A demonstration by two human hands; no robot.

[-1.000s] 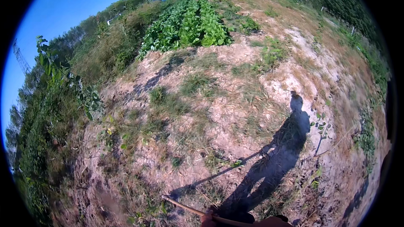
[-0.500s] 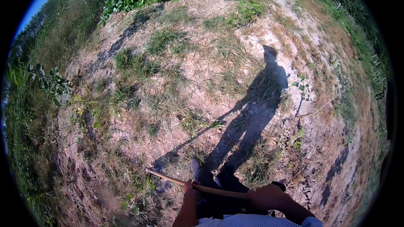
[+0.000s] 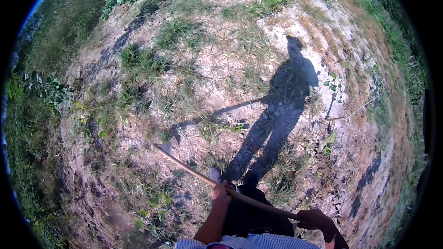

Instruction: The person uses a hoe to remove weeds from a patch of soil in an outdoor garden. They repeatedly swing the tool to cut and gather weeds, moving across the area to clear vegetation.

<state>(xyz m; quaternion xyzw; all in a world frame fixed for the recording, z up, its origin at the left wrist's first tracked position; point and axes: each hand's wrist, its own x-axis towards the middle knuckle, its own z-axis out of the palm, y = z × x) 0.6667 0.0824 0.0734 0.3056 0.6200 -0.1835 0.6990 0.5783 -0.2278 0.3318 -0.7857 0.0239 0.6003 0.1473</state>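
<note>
Since half a second ago the view has tipped further down, so the green crop patch has slid almost off the top edge while both arms and the whole tool have come into sight at the bottom. Both hands are clamped on one long wooden handle [image 3: 230,189], set well apart along it: the left hand [image 3: 221,189] grips near the middle of the shaft, the right hand [image 3: 314,219] wraps the rear end close to the body. From the right hand the handle runs toward about ten o'clock, through the left hand and on to the hoe blade [image 3: 165,147], which rests at or just above the cracked dry soil [image 3: 217,69], near a tuft of grass [image 3: 138,62] that lies farther out toward eleven o'clock. The long axis thus lies on a diagonal from lower right to upper left, and the left hand is clearly the nearer one to the blade. A pale shoe tip [image 3: 215,174] shows just beside the shaft, short of the blade. The person's shadow [image 3: 281,106] falls away toward one o'clock, with the tool's thin shadow crossing the ground toward nine o'clock from it
</note>
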